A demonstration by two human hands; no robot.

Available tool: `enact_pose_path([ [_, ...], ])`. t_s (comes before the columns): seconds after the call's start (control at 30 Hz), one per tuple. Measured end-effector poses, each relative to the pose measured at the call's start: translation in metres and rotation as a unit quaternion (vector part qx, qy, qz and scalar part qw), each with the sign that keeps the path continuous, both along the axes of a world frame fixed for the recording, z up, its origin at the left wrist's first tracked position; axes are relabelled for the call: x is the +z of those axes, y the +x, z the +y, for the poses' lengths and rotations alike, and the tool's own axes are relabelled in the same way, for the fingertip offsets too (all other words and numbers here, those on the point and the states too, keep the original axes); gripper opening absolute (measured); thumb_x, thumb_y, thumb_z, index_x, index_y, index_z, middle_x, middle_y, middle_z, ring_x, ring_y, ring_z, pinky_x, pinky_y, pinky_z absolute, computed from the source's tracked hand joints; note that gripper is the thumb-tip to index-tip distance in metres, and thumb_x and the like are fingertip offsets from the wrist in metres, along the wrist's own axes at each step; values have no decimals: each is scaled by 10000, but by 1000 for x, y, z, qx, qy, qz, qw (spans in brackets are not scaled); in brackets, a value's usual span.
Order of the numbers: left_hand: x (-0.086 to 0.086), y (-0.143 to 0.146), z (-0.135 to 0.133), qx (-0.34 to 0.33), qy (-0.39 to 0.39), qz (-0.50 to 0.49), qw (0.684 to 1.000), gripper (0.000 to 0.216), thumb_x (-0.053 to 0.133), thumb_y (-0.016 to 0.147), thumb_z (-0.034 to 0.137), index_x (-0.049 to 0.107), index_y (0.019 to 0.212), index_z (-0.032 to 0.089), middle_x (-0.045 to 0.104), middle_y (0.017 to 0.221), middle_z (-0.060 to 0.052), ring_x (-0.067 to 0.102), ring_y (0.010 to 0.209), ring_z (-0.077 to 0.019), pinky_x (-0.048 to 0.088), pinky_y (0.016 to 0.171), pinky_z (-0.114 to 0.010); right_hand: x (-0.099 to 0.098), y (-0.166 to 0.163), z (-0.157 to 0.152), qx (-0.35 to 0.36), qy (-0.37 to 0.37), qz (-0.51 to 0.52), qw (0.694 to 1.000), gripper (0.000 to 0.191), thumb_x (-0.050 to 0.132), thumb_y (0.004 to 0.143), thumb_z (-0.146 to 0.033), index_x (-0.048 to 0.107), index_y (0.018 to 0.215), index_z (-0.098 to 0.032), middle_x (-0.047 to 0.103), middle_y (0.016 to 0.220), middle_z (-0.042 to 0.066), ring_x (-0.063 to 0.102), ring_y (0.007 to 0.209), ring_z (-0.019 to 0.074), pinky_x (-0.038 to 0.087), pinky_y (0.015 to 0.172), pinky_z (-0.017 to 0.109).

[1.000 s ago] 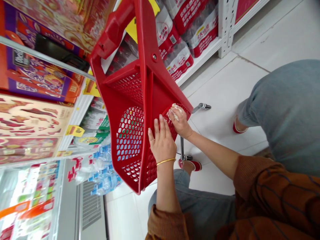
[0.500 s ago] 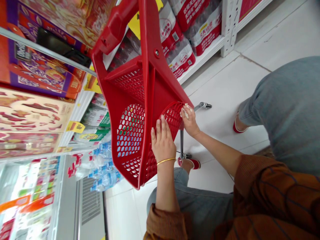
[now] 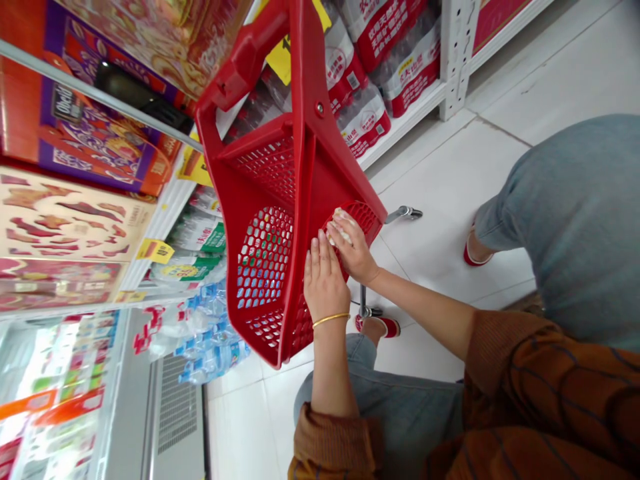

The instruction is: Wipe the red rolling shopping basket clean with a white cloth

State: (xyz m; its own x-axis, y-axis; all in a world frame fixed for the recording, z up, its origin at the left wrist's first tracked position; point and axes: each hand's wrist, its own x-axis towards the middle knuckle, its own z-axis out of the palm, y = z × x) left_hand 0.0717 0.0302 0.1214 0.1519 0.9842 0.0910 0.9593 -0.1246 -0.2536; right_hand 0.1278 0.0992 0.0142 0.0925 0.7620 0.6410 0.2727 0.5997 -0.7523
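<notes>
A red plastic shopping trolley basket [image 3: 337, 160] with perforated sides stands tilted in the view, its handle at the upper left. My left hand [image 3: 326, 273], with a gold bracelet at the wrist, lies flat on the side of the basket, fingers stretched out together. Right beside it, my right hand [image 3: 356, 252] presses a crumpled whitish cloth or wipe [image 3: 341, 230] against the round perforated panel. Its fingers are bent over the cloth, close to the left hand's fingertips. Part of the cloth is hidden under the fingers.
Shrink-wrapped bottle packs [image 3: 363, 120] sit on the low white shelf behind the basket. Boxed goods [image 3: 95, 133] and price tags [image 3: 155, 251] line the left. Blue-tinted water bottles [image 3: 215, 347] stand on the floor by a grey cooler [image 3: 175, 400]. A metal caster [image 3: 403, 213] juts from the basket.
My right hand has moved left with the cloth, from the panel's outer edge to beside my left hand. My left hand stays on the basket. The view has shifted slightly.
</notes>
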Motion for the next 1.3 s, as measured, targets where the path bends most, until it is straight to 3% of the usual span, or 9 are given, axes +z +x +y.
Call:
enact_pose_path([
  [0.1, 1, 0, 0, 6, 4, -9, 1000, 545, 268, 922, 88, 279, 1467, 93, 263, 1546, -92, 163, 1452, -184, 167, 1205, -390, 5, -5, 4, 13, -5, -20, 1000, 426, 360, 988, -290, 366, 1412, -318, 463, 1401, 46, 251, 1436, 210, 259, 1198, 511],
  [0.23, 2, 1, 0, 9, -1, -11, 1000, 568, 277, 907, 71, 262, 1474, 101, 252, 1550, -87, 167, 1451, -183, 175, 1204, -388, -11, -9, 8, 12, -20, -39, 999, 440, 342, 989, -280, 329, 1425, -341, 451, 1410, 28, 248, 1437, 194, 212, 1213, 517],
  [0.5, 3, 6, 0, 20, -6, -13, 1000, 584, 275, 902, 65, 234, 1483, 105, 234, 1556, -85, 159, 1455, -188, 168, 1206, -401, -40, -13, 7, -20, -9, -72, 997, 453, 305, 992, -207, 306, 1439, -282, 489, 1374, 87, 313, 1411, 208, 279, 1189, 520],
  [0.7, 2, 6, -1, 19, -13, -13, 1000, 586, 286, 904, 71, 209, 1485, 85, 203, 1566, -101, 135, 1460, -196, 171, 1205, -407, -61, -10, 3, -48, -28, -59, 997, 501, 312, 978, -169, 271, 1459, -301, 430, 1430, 89, 188, 1454, 230, 285, 1173, 562],
  [0.97, 2, 5, -2, 13, -5, -8, 1000, 582, 294, 901, 68, 232, 1480, 92, 204, 1565, -91, 167, 1455, -194, 171, 1206, -406, -71, -2, 3, -36, -49, -66, 996, 512, 323, 962, -122, 297, 1455, -261, 404, 1457, 113, 167, 1459, 238, 271, 1166, 580],
  [1.17, 3, 5, -7, 23, -10, 16, 1000, 565, 290, 895, 69, 278, 1460, 61, 217, 1561, -91, 177, 1452, -200, 155, 1207, -403, -85, 1, 4, -75, -14, -109, 991, 584, 319, 963, -104, 153, 1497, -271, 383, 1452, 128, 104, 1469, 231, 306, 1150, 550],
  [1.3, 4, 3, -10, 28, -3, 14, 1000, 570, 306, 899, 86, 263, 1467, 79, 225, 1557, -95, 182, 1452, -203, 122, 1210, -441, -101, 3, 1, -89, -64, -109, 988, 604, 287, 957, -80, 111, 1506, -261, 360, 1461, 150, 154, 1460, 234, 301, 1144, 545],
])
